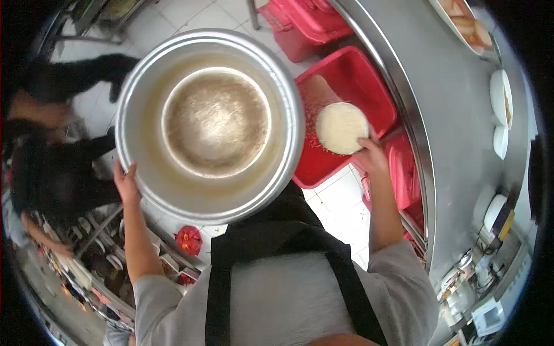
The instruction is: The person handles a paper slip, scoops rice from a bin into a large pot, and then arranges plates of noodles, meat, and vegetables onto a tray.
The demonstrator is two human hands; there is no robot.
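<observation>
My left hand (126, 181) is closed on the lower left rim of a large, round metal pot (144, 109). The pot's inside faces me, with only a thin brownish stain and a shiny bottom showing. To its right, my right hand (371, 154) grips the edge of a round container filled to the top with white rice (341, 127). That container is over a red plastic bin (375, 78), where more pale grains (318, 92) lie against the left side. The bin's left edge is partly hidden behind the pot.
A curved steel counter (398, 75) runs along the right, with white dishes (501, 98) on it. Other red bins (309, 26) stand at its foot. At the left, a person in dark clothes (57, 167) is close to the pot. A red object (188, 240) lies below.
</observation>
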